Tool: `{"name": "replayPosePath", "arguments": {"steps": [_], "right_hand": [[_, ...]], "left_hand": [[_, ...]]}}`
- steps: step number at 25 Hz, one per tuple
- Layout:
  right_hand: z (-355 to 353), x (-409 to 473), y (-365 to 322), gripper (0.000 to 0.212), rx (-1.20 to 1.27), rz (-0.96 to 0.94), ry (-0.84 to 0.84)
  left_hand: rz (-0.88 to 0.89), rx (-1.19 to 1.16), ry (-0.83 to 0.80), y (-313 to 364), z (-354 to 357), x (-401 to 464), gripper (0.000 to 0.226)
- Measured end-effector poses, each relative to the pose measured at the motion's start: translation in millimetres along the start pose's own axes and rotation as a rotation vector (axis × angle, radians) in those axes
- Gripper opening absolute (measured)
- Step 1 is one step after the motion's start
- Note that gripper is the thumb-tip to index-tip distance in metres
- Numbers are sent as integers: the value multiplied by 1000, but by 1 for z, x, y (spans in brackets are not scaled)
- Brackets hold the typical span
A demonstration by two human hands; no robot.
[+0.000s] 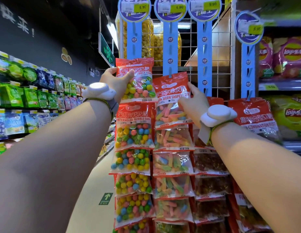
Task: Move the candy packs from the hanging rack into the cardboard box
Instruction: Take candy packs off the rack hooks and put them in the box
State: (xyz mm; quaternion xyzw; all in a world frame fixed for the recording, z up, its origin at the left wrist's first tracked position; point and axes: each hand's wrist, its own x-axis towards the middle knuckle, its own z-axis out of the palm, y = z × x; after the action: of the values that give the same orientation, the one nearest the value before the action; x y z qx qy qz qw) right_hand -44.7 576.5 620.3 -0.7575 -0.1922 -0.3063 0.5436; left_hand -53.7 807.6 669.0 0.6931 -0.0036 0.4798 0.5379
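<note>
Take the green exit sign hanging from the ceiling as your reference. Below it and to its left you see long shelves stocked with green and blue snack bags. Above and left of it runs a dark wall bearing pale lettering and a nut-shaped emblem. Far below it, on the pale aisle floor, you find a green arrow sticker marked EXIT. Well to its right, you see shelving carrying pink crisp bags above green crisp bags. Just right of it, yellow popcorn bags stand upright.
</note>
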Motion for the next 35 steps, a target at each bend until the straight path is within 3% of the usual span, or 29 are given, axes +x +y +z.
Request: {"name": "replayPosePath", "arguments": {"steps": [4, 8, 11, 14, 21, 24, 25, 30, 33, 35], "right_hand": [[1, 4, 5, 70, 26, -1, 0], [2, 6, 8, 68, 59, -26, 2], [2, 5, 9, 67, 64, -29, 0], [4, 5, 9, 68, 65, -30, 5], [5, 4, 8, 69, 34, -42, 29], [8, -4, 8, 62, 33, -58, 62], [9, -9, 6, 58, 26, -64, 73], [13, -39, 1, 49, -44, -38, 105], [8, -60, 4, 30, -169, 18, 131], [3, -74, 7, 35, -234, 83, 138]], "left_hand": [[-16, 16, 20, 7, 5, 4, 74], [-59, 21, -44, -1, 2, 6, 70], [-62, 28, -79, -6, 1, 2, 39], [-70, 22, -79, -10, 0, 0, 29], [-74, 14, -117, -16, -3, -16, 30], [-38, 58, -106, -28, -6, -26, 83], [5, 99, -96, -30, -7, -30, 87], [118, 229, -62, -42, -6, -46, 79], [173, 462, 3, -45, -4, -58, 73], [230, 606, 32, -48, -9, -71, 68]]}}
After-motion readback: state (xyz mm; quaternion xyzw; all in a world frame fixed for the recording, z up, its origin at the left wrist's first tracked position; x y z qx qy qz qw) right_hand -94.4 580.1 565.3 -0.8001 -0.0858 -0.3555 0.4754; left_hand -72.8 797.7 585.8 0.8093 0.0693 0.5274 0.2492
